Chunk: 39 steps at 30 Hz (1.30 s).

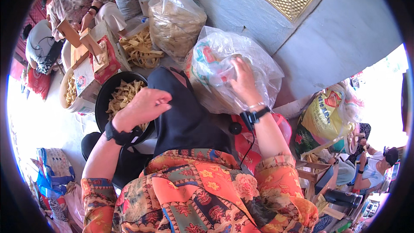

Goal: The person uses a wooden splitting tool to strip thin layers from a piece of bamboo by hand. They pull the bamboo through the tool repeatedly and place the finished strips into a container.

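My right hand (243, 79) is at a clear plastic bag (213, 94) beside my knee, its fingers spread over the crumpled top; contact is hard to judge. Something brownish shows dimly through that bag. Above my thigh is my left hand (147, 103), fingers curled, and whether they hold anything small cannot be seen. Just left of this hand, a black round tub (103, 116) contains many pale yellow-brown folded strip pieces (124, 94), partly covered by my forearm.
Another full plastic bag (174, 22) stands by the wall, near loose flat strips (142, 47). A wooden fixture (85, 43) rests on a box, with a white bucket (64, 98) beside it. A person (79, 3) sits upper left, another (372, 168) at right near a yellow sack (326, 116).
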Available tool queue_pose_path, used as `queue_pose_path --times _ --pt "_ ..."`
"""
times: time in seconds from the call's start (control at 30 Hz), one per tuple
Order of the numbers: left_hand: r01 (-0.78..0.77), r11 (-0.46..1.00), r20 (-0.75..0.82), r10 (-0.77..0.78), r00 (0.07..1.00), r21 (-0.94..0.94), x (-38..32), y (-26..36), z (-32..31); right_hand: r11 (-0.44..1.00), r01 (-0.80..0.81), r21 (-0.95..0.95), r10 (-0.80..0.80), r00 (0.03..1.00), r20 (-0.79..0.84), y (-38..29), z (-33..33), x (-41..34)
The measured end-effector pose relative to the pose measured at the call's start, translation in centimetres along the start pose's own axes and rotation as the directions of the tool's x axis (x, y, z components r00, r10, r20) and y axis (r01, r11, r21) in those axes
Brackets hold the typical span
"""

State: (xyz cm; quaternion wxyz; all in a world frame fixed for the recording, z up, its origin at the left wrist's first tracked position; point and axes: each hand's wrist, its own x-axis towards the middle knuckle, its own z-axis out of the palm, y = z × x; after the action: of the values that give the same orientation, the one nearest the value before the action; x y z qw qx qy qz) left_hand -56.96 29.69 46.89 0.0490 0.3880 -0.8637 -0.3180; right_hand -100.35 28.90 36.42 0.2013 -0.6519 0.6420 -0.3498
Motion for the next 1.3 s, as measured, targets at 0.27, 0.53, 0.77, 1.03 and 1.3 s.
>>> queue_pose_path --times 0.27,0.53,0.77,1.03,1.3 --pt "-0.242 0.970 -0.117 0.241 0.963 0.003 10.8 6.4 0.7 0.999 -0.008 -0.038 0.022 0.915 0.402 -3.0 -0.6 -3.4" --pt "-0.180 0.980 -0.180 0.192 0.965 0.081 13.3 5.8 5.4 0.995 0.059 0.076 -0.092 0.809 0.580 -7.1 0.7 -7.6" --pt "-0.105 0.991 -0.200 0.120 0.972 0.082 11.1 3.4 5.3 0.971 0.033 -0.239 0.034 0.962 0.272 -3.1 1.8 5.1" --pt "-0.079 0.996 -0.209 0.087 0.974 0.049 10.6 3.7 3.7 0.894 -0.004 -0.448 0.213 0.884 0.416 -2.3 1.4 10.8" --pt "-0.080 0.997 -0.212 0.082 0.974 0.017 10.4 3.3 2.6 0.989 -0.149 0.011 0.128 0.882 0.454 -3.1 -5.9 10.6"
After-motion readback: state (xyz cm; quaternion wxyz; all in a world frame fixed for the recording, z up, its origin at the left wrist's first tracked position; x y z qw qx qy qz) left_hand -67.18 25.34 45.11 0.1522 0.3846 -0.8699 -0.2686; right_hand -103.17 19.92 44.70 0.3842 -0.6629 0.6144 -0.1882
